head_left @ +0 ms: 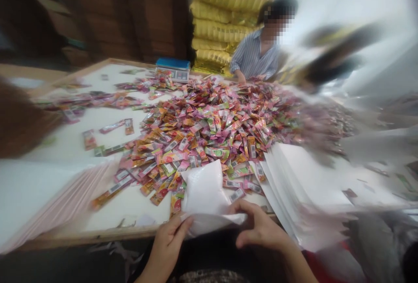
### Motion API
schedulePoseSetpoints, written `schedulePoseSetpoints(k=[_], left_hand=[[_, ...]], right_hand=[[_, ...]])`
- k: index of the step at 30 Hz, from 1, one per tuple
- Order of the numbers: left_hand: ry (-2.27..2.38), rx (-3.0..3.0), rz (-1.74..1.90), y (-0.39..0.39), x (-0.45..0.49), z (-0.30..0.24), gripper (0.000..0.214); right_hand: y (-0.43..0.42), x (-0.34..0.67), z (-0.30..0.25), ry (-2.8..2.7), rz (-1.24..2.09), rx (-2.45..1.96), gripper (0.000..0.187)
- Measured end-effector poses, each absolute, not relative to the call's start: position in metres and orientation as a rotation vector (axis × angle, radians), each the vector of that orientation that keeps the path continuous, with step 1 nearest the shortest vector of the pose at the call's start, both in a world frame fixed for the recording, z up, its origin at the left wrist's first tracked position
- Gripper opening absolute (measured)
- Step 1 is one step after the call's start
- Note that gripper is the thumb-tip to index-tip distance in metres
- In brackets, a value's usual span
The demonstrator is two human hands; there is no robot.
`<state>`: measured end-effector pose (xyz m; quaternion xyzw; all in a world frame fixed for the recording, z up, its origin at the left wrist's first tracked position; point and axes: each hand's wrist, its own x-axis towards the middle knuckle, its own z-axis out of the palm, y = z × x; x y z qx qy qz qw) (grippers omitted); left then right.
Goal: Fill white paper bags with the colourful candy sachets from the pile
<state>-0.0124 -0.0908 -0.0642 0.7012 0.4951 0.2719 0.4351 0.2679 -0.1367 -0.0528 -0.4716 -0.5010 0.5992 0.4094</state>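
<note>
Hands meet at the table's (98,233) near edge: our left hand (168,241) and right hand (257,226) both pinch a white bag (205,196) by its lower end. Beyond it we see a heap of sachets (209,130), stacked white bags (294,183) to the right, and a seated person (257,52) opposite.

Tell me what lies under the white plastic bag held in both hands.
The white plastic bag, held by the left hand and right hand, covers the near edge of the pile of colourful small sachets. Whatever lies directly beneath is hidden.
</note>
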Motion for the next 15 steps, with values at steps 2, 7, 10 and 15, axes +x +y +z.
schedulePoseSetpoints(k=[2, 7, 10, 15], left_hand=[[1.233, 1.771, 0.717, -0.091, -0.014, -0.066, 0.022], [1.246, 1.801, 0.748, -0.091, -0.019, -0.069, 0.021], [1.293, 1.747, 0.726, -0.087, -0.018, -0.065, 0.026], [1.522, 1.695, 0.729, -0.082, -0.013, -0.061, 0.028]], right_hand=[[-0.137, 0.269, -0.057, -1.152, 1.491, -1.207, 0.043], [-0.136, 0.263, -0.076, -0.819, 1.436, -1.064, 0.027], [-0.130, 0.253, -0.086, -0.694, 1.316, -1.193, 0.029], [-0.113, 0.238, -0.104, -0.576, 1.284, -1.407, 0.036]])
